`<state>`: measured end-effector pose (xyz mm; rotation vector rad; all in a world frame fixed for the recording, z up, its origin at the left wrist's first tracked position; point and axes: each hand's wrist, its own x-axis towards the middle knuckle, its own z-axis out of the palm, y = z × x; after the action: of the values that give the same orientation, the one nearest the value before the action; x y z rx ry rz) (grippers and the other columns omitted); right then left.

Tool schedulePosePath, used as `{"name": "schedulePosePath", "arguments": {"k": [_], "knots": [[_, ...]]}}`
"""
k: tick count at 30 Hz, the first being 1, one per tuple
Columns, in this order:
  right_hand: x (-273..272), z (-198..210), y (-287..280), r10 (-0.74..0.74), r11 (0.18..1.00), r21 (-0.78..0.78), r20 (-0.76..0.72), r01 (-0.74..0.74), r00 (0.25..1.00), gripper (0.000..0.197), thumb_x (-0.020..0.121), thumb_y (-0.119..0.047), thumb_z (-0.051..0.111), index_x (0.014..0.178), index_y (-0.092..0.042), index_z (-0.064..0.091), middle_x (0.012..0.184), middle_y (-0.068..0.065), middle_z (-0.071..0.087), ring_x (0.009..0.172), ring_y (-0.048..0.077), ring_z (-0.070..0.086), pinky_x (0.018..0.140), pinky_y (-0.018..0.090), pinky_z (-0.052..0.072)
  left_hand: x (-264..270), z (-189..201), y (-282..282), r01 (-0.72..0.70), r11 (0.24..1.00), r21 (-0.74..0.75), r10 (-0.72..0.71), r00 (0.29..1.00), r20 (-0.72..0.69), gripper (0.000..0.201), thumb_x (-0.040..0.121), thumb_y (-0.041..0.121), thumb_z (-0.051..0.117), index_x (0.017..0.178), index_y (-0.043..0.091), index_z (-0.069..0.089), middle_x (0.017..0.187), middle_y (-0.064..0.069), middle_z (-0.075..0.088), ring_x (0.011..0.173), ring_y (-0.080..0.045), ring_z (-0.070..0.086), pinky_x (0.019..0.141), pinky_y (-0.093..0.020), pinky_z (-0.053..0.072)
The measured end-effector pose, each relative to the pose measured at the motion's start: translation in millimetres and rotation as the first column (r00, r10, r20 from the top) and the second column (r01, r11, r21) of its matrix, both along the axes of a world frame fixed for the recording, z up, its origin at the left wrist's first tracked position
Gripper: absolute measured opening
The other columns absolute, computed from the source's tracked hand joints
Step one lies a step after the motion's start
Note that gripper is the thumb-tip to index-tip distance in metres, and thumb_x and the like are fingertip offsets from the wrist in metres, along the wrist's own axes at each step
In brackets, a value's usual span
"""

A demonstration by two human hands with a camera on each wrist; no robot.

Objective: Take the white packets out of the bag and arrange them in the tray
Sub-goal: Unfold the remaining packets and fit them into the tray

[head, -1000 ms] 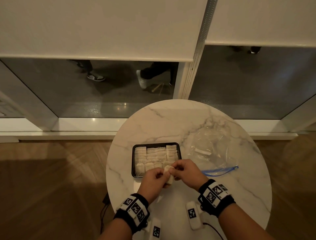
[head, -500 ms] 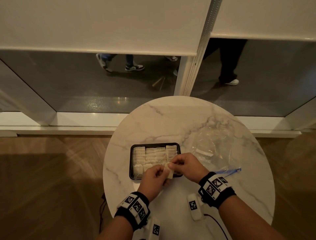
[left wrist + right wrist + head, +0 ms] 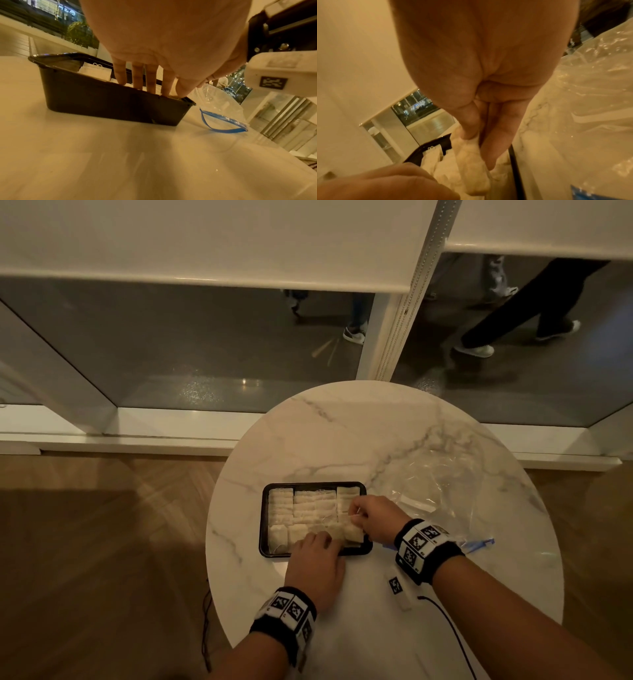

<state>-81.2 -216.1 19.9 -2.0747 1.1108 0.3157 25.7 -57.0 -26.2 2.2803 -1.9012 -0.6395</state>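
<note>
On round marble table [image 3: 359, 436]: black tray [image 3: 264, 518], nearly filled with rows of white packets [image 3: 313, 505]; left hand [image 3: 317, 568], fingers straight, pressing packets at near edge; right hand [image 3: 375, 520], thumb and fingers pinching one packet [image 3: 471, 152] at tray's near right corner; clear bag [image 3: 435, 484] lying just right of tray

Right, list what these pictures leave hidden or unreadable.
- Near-right tray row: both hands cover it in the head view, so packets can't be counted.
- Left hand fingertips: behind the tray wall in the left wrist view.
- Bag contents: glare and crumpled plastic.
- Right hand pinch on a packet: blurred in the right wrist view.
</note>
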Motion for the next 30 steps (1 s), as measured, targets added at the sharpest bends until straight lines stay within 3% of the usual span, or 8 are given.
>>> {"name": "schedulePosePath", "arguments": {"k": [2, 6, 13, 18, 21, 24, 26, 30], "knots": [[4, -2, -1, 0.058, 0.998, 0.008, -0.065, -0.058, 0.996, 0.011, 0.096, -0.018, 0.057, 0.101, -0.015, 0.066, 0.099, 0.004, 0.067, 0.085, 0.018, 0.062, 0.076, 0.032, 0.053, -2, -4, 0, 0.001, 1.000, 0.026, -0.001, 1.000, 0.024, 0.039, 0.099, 0.037, 0.033, 0.131, 0.027, 0.054, 0.127, 0.001, 0.053, 0.114, -0.024, 0.049, 0.094, -0.040, 0.041], [11, -7, 1, 0.165, 0.986, 0.006, -0.159, -0.167, 0.973, 0.018, 0.097, -0.016, 0.054, 0.108, -0.013, 0.067, 0.110, 0.008, 0.067, 0.101, 0.023, 0.061, 0.078, 0.026, 0.043, -2, -11, -1, -0.014, 0.998, 0.059, 0.011, 0.999, 0.050, 0.038, 0.100, 0.033, 0.033, 0.128, 0.025, 0.057, 0.128, -0.002, 0.055, 0.112, -0.025, 0.050, 0.091, -0.040, 0.042], [21, -22, 7, 0.260, 0.964, 0.019, -0.252, -0.264, 0.932, 0.018, 0.093, -0.008, 0.058, 0.106, -0.008, 0.071, 0.110, 0.011, 0.069, 0.102, 0.026, 0.065, 0.081, 0.028, 0.047, 0, -17, 1, -0.039, 0.996, 0.077, 0.037, 0.999, 0.029, 0.040, 0.102, 0.039, 0.028, 0.125, 0.026, 0.058, 0.127, 0.001, 0.053, 0.116, -0.021, 0.047, 0.097, -0.038, 0.039], [18, -30, 17, 0.275, 0.938, -0.137, -0.270, -0.319, 0.923, 0.017, 0.087, -0.002, 0.063, 0.103, -0.004, 0.068, 0.111, 0.016, 0.065, 0.100, 0.030, 0.065, 0.086, 0.033, 0.052, -1, -20, 2, -0.064, 0.997, 0.040, 0.064, 0.998, -0.004, 0.039, 0.100, 0.040, 0.028, 0.113, 0.026, 0.061, 0.119, 0.004, 0.055, 0.109, -0.019, 0.049, 0.094, -0.036, 0.041], [9, -35, 22, 0.224, 0.935, -0.236, -0.184, -0.264, 0.957, 0.028, 0.083, 0.002, 0.062, 0.110, -0.007, 0.065, 0.120, 0.012, 0.057, 0.111, 0.028, 0.059, 0.093, 0.033, 0.051, -1, -21, 2, -0.078, 0.997, 0.006, 0.078, 0.997, -0.029, 0.038, 0.099, 0.040, 0.029, 0.111, 0.026, 0.062, 0.114, 0.005, 0.056, 0.105, -0.017, 0.050, 0.093, -0.035, 0.042], [-5, -35, 29, 0.100, 0.933, -0.346, -0.025, -0.103, 0.995, 0.040, 0.079, 0.004, 0.060, 0.115, -0.013, 0.065, 0.121, 0.003, 0.055, 0.113, 0.023, 0.052, 0.087, 0.032, 0.052, 0, -19, 0, -0.088, 0.996, -0.018, 0.087, 0.995, -0.046, 0.037, 0.098, 0.039, 0.030, 0.112, 0.026, 0.062, 0.112, 0.006, 0.057, 0.104, -0.017, 0.051, 0.092, -0.034, 0.042], [-16, -33, 37, 0.026, 0.907, -0.421, 0.069, 0.005, 0.997, 0.034, 0.077, -0.001, 0.063, 0.108, -0.014, 0.068, 0.110, 0.002, 0.062, 0.103, 0.025, 0.054, 0.080, 0.035, 0.053, -1, -17, -2, -0.065, 0.997, -0.028, 0.064, 0.997, -0.035, 0.037, 0.099, 0.039, 0.030, 0.112, 0.026, 0.062, 0.113, 0.006, 0.059, 0.104, -0.016, 0.052, 0.091, -0.034, 0.041], [-32, -34, 61, -0.031, 0.852, -0.523, 0.019, 0.036, 0.999, 0.011, 0.080, -0.022, 0.062, 0.085, -0.020, 0.072, 0.093, 0.001, 0.066, 0.085, 0.025, 0.054, 0.070, 0.037, 0.052, -13, -11, -13, 0.005, 0.999, -0.035, -0.006, 0.999, -0.038, 0.048, 0.095, 0.040, 0.021, 0.115, 0.024, 0.061, 0.119, 0.002, 0.061, 0.109, -0.020, 0.054, 0.093, -0.037, 0.040]]}}
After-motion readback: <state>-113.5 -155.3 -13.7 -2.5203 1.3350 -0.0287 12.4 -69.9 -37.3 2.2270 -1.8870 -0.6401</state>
